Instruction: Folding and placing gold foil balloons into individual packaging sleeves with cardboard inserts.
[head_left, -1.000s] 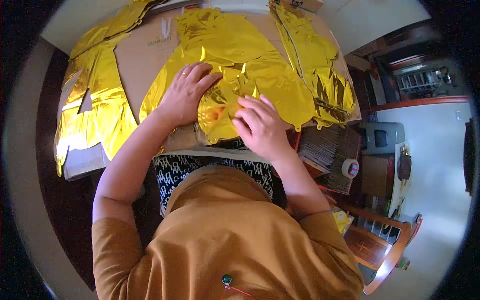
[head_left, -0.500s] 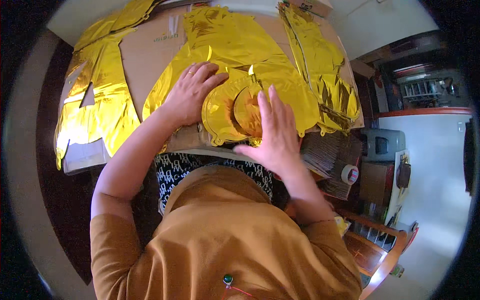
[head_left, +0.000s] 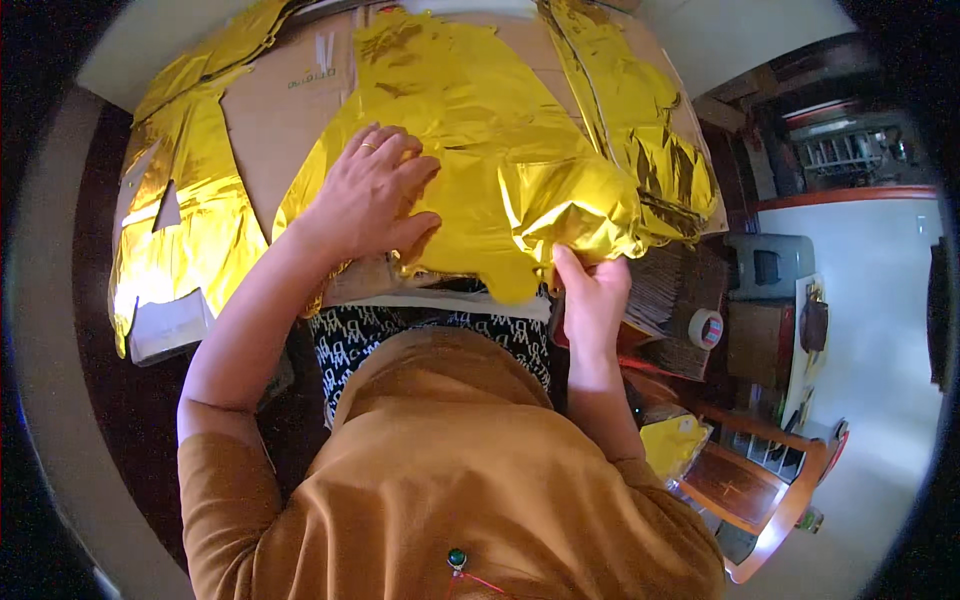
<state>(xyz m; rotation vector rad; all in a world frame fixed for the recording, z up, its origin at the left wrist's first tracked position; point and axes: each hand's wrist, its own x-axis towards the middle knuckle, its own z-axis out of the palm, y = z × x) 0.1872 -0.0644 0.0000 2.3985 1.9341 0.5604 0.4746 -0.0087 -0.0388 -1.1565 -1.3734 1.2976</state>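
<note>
A shiny gold foil sheet [head_left: 455,125] with a scalloped edge lies over the cardboard-covered table in front of me. On its left part rests my left hand [head_left: 368,195], fingers apart and slightly bent, gripping nothing. My right hand [head_left: 598,300] pinches the near right edge of the foil between thumb and fingers. Beside that pinch the foil is lifted and creased, with a bright fold. More gold foil pieces lie on either side, one at the left [head_left: 205,150] and a crumpled one [head_left: 640,120] at the right.
Bare cardboard [head_left: 285,125] shows between the foil pieces. Right of the table are a stack of cardboard sheets [head_left: 655,300], a roll of tape [head_left: 705,328] and a grey plastic stool [head_left: 768,265]. A wooden chair [head_left: 730,485] stands at the lower right.
My right hand has gone from open above the foil to pinching its near right edge, moving right and toward me. The round shape there is replaced by a creased fold. My left hand has shifted slightly left.
</note>
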